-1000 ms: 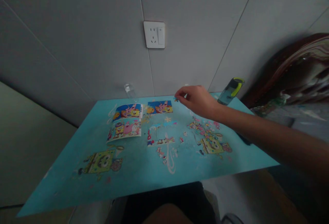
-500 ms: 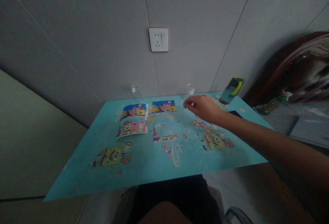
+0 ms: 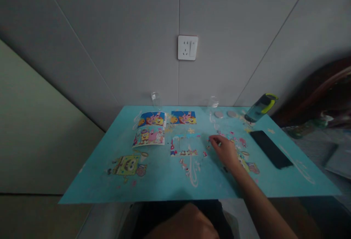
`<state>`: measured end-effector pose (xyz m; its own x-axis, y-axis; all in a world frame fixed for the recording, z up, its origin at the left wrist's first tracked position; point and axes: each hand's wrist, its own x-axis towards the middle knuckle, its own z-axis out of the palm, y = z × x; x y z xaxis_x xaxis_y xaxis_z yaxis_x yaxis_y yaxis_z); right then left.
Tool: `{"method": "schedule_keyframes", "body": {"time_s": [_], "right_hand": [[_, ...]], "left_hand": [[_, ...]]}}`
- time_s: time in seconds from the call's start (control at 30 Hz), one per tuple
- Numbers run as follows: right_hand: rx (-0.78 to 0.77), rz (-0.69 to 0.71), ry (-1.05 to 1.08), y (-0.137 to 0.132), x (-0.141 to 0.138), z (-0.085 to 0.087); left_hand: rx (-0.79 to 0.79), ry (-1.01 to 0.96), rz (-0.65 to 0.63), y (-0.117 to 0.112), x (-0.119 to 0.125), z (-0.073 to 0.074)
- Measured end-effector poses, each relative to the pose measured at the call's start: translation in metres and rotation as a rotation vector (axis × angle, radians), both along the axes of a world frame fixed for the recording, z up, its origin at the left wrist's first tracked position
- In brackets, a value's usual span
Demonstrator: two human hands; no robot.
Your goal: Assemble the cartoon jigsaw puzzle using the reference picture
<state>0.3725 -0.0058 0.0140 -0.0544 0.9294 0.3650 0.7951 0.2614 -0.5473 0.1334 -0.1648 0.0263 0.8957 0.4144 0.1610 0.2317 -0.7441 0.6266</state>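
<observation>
One multicoloured flat jigsaw border lies central on the blue bench; right of it, the right hand pinches narrowly, contents unclear; the blurred left hand's grip, near, cannot be told. Two grey round discs lie far right.

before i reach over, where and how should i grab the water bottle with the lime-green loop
I'd wrap a hand around the water bottle below its lime-green loop, coming from the near left: it is a tall, slim cylinder, the loop runs down its right side, and the wall is close behind.

Multicoloured puzzle pieces, turquoise tabletop
</observation>
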Motion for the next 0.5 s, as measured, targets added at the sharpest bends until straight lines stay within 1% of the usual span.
{"method": "schedule_keyframes", "body": {"time_s": [0.07,0.1,0.2,0.27,0.33,0.43,0.5], "right_hand": [[0.005,0.001,-0.004,0.003,-0.007,-0.008],[0.003,0.021,-0.011,0.004,-0.011,-0.011],[-0.012,0.102,-0.050,0.009,-0.021,-0.017],[-0.020,0.137,-0.074,0.011,-0.025,-0.021],[-0.023,0.149,-0.087,0.012,-0.025,-0.023],[-0.016,0.153,-0.093,0.011,-0.019,-0.023],[0.020,0.144,-0.077,0.009,-0.012,-0.024]], "left_hand": [[0.070,-0.021,0.185,0.016,-0.022,-0.010],[0.106,-0.030,0.297,0.023,-0.033,-0.014],[0.212,-0.060,0.573,0.042,-0.065,-0.028],[0.256,-0.073,0.690,0.051,-0.081,-0.036],[0.286,-0.090,0.782,0.056,-0.092,-0.044],[0.312,-0.114,0.888,0.058,-0.099,-0.053],[0.323,-0.123,0.939,0.057,-0.101,-0.056]]}}
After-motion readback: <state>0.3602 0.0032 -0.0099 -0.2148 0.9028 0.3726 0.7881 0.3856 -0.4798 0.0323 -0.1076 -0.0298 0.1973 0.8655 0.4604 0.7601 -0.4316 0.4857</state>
